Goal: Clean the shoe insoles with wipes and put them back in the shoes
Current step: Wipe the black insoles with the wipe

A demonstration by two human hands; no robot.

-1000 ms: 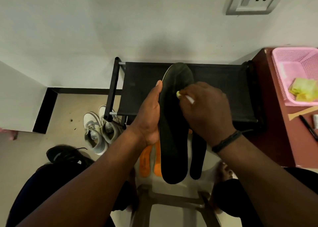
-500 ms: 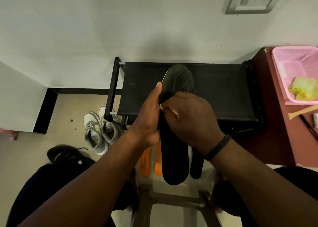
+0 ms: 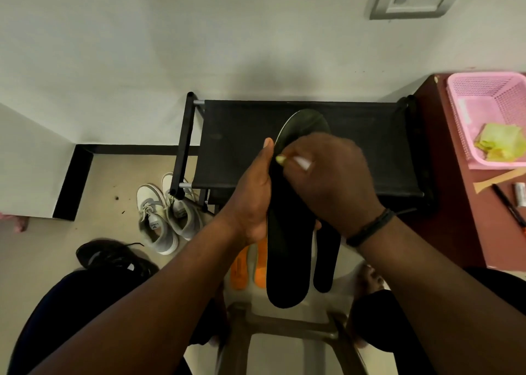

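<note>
We grip the light, bendy insole mid-edge with the left hand; right hand fingers pinch the wipe.

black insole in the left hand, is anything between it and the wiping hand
Nothing visible but the wipe. The left hand grips the black insole by its edge, and the right hand presses a wipe directly on its upper part, near the toe end.

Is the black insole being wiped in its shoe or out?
Out. The left hand holds the black insole up in the air while the right hand rubs it.
</note>
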